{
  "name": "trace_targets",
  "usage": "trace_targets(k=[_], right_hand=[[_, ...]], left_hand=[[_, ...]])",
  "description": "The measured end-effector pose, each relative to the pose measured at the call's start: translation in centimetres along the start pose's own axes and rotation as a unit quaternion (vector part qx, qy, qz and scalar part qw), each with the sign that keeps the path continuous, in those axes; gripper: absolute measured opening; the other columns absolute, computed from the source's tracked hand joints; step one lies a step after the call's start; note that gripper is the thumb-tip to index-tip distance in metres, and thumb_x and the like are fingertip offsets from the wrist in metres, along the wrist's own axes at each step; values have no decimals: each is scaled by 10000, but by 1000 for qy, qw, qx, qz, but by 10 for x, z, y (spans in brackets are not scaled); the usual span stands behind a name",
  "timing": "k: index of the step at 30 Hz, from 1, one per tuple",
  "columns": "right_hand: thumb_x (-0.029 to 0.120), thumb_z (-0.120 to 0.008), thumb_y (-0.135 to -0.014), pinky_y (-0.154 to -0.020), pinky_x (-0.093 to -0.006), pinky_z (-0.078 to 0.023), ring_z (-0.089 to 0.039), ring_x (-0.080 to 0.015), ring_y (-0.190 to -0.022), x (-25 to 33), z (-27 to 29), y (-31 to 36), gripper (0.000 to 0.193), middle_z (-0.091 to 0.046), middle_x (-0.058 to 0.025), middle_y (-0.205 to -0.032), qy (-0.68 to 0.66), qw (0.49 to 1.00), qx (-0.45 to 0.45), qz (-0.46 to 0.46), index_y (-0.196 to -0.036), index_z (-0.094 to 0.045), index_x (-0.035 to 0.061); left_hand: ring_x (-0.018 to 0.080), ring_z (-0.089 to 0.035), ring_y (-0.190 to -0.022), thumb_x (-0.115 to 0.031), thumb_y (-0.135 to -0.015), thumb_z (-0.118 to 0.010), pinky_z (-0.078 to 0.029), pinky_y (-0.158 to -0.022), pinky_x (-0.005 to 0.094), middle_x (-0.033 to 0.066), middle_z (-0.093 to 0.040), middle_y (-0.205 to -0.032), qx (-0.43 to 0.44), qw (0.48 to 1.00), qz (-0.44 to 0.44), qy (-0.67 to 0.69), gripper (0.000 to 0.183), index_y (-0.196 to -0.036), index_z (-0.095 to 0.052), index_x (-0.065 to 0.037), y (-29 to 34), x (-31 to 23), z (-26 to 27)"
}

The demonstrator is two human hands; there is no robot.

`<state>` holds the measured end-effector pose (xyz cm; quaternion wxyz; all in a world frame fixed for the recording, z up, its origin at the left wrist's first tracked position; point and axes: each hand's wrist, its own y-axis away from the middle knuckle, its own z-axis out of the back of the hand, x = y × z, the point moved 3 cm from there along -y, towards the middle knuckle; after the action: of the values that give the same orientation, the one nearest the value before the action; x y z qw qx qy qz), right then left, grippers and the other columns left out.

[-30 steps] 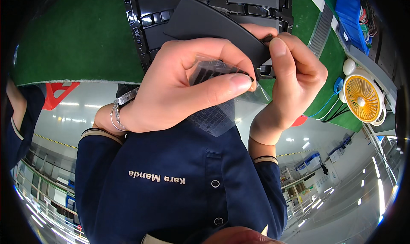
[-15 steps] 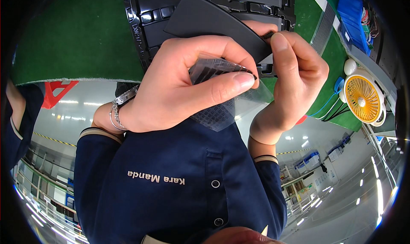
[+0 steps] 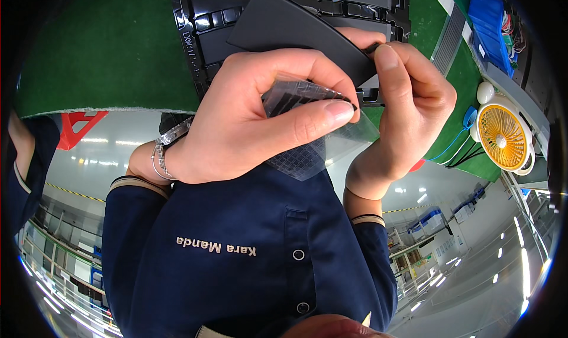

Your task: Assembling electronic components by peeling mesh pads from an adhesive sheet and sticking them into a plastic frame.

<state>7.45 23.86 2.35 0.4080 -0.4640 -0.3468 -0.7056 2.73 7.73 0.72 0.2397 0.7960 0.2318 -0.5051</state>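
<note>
My left hand [image 3: 260, 116] is closed, with a clear film sheet [image 3: 302, 160] pinched between thumb and forefinger. Rows of small black pieces [image 3: 290, 98] sit on that sheet. A flat, dark grey panel [image 3: 290, 27] is also in this hand, tilted just beyond the knuckles. A fingertip shows from behind the panel's far edge. My right hand [image 3: 402, 95] pinches a small black piece [image 3: 371, 48] at the panel's right end. Whether that piece touches the panel's edge, I cannot tell.
Under the panel lies a black moulded tray [image 3: 195, 54] with similar dark panels in its pockets, on a green mat [image 3: 106, 54]. To the right stand a yellow-and-white fan [image 3: 502, 140] and a blue bin [image 3: 488, 24] with wires. Another person's arm [image 3: 22, 151] shows at far left.
</note>
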Motion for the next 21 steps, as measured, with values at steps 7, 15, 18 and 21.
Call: trace_targets(k=[7,15,18,21], right_hand=[[63,-691,-814,-489,-178,-322,-419,-13,-556,-2,-1,-1,98,-537,43,-603,-4,1000,-6,19,-776,-673,-25],[84,-716,-802,-487,-171,-316,-416,-2,-555,-3,0,-3,131,-543,42,-604,82,996,13,11,-762,-655,-25],[80,-743,-778,-488,-162,-321,-434,4,-567,-2,-2,-6,136,-583,35,-672,84,996,-34,-10,-820,-651,-11],[63,-758,-757,-506,-150,-339,-469,5,-603,1,0,-5,199,-622,23,-768,6,1000,21,-16,-905,-637,6]], left_hand=[[68,-510,-780,-116,-862,-565,-417,-731,246,172,-479,-1330,6,1000,-3,-6,121,-867,-613,-5,0,0,0],[83,-531,-806,-108,-859,-563,-426,-751,251,176,-478,-1335,-16,1000,8,6,124,-868,-610,7,1,2,-1],[92,-537,-800,-105,-857,-565,-428,-746,247,162,-525,-1262,-39,999,-17,-13,122,-869,-610,8,1,5,3],[96,-539,-786,-105,-847,-577,-427,-732,236,93,-622,-989,-70,997,-27,-8,116,-862,-609,5,3,-1,9]])
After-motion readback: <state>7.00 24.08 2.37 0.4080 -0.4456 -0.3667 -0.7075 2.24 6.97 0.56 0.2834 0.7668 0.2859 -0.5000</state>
